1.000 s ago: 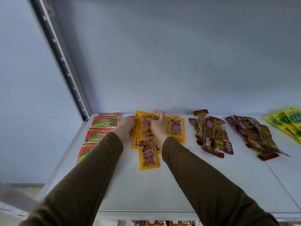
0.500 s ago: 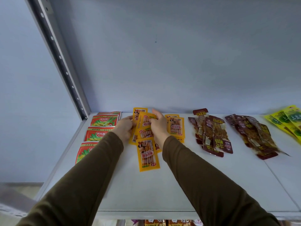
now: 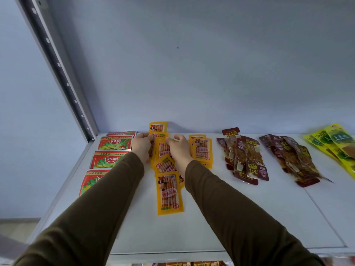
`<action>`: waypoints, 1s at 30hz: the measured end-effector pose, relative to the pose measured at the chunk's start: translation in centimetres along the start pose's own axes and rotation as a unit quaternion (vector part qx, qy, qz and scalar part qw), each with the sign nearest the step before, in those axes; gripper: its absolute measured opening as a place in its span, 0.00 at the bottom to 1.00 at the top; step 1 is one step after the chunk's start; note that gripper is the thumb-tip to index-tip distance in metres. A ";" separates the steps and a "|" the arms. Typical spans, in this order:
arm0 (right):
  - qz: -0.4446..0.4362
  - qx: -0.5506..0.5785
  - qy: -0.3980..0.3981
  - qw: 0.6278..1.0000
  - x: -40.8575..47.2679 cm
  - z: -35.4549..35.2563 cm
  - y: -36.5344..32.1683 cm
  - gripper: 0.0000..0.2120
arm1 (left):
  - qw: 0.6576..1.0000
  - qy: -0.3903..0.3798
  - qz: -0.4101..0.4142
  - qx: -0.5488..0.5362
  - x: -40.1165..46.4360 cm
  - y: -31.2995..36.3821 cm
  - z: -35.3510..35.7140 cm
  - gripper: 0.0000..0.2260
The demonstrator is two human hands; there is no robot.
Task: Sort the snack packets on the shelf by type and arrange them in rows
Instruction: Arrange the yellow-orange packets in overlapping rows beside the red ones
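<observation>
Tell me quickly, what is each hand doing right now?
Left hand: grips the orange packets.
Right hand: fingers curled on the same orange packets.

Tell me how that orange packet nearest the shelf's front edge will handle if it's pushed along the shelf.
The orange packet lies flat and thin, so it is probably light and would slide easily on the smooth white shelf. Its glossy film looks slippery and floppy, so it may buckle rather than move stiffly. It cannot roll.

The frame's right edge is cutting off the yellow-green packets [image 3: 334, 143]. A sleeve [image 3: 107, 191] is covering part of the nearest red packet [image 3: 90, 182]. Packet print is reading too small.
</observation>
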State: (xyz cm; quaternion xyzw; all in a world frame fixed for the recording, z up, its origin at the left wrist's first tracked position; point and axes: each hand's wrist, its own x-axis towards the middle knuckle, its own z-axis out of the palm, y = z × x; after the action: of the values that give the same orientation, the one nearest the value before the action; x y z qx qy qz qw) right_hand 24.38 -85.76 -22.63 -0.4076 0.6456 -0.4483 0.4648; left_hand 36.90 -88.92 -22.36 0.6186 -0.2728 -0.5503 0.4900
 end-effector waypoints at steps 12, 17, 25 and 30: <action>-0.008 0.059 0.034 0.998 0.9 0.9 -0.2 0.08 | 0.976 -0.003 0.083 0.204 -1.0 0.4 -0.2 0.14; -0.037 0.017 0.027 0.999 0.2 0.9 0.0 0.15 | 0.954 -0.046 0.118 0.271 -1.7 0.2 -0.9 0.09; -0.100 -0.062 0.013 0.993 -0.6 0.1 0.8 0.17 | 0.930 -0.077 0.112 0.341 -2.4 0.9 -1.3 0.13; -0.107 -0.050 0.007 0.993 -1.2 0.1 1.1 0.18 | 0.911 -0.085 0.107 0.390 -2.8 1.8 -1.1 0.16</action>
State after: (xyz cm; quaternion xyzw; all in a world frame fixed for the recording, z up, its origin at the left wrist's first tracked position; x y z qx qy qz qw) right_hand 24.68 -84.41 -23.42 -0.4943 0.6230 -0.4654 0.3885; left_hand 37.60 -86.81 -19.72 0.6786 -0.5708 -0.3948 0.2404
